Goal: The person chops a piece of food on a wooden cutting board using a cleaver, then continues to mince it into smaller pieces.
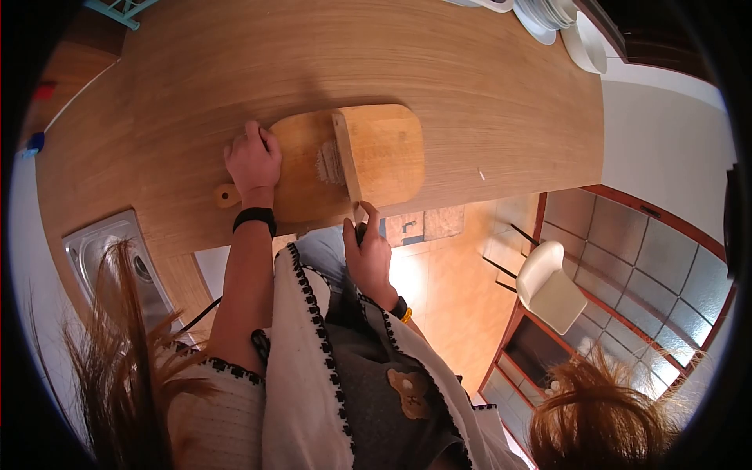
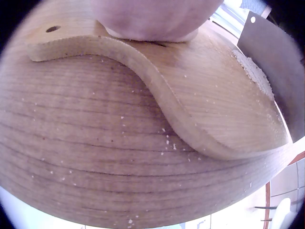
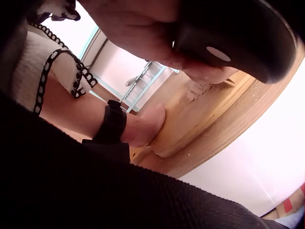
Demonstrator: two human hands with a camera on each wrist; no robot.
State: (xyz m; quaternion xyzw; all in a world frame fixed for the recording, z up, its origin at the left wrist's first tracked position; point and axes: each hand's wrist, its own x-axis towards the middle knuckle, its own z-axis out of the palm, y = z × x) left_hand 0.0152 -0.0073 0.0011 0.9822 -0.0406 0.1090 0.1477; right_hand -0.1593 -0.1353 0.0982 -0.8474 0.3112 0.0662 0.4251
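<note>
A wooden cutting board (image 1: pixel 388 153) lies at the counter's front edge, its short holed handle pointing left. My left hand (image 1: pixel 252 163) grips the board's left end beside that handle; in the left wrist view the hand (image 2: pixel 155 19) sits low on the wood. By its black handle (image 3: pixel 228 40), my right hand (image 1: pixel 370 254) holds a cleaver. Its broad grey blade (image 2: pixel 281 67) has a hole in the corner and stands on edge across the board. Against the blade's left side lies a flattened heap of pale, finely chopped food (image 1: pixel 330 163), whose kind I cannot tell.
Small pale crumbs (image 2: pixel 169 143) dot the counter (image 1: pixel 196 86) beside the board. A metal sink (image 1: pixel 117 251) is at the left, stacked white dishes (image 1: pixel 548 16) at the far right corner. A cream chair (image 1: pixel 548 286) stands on the floor to the right.
</note>
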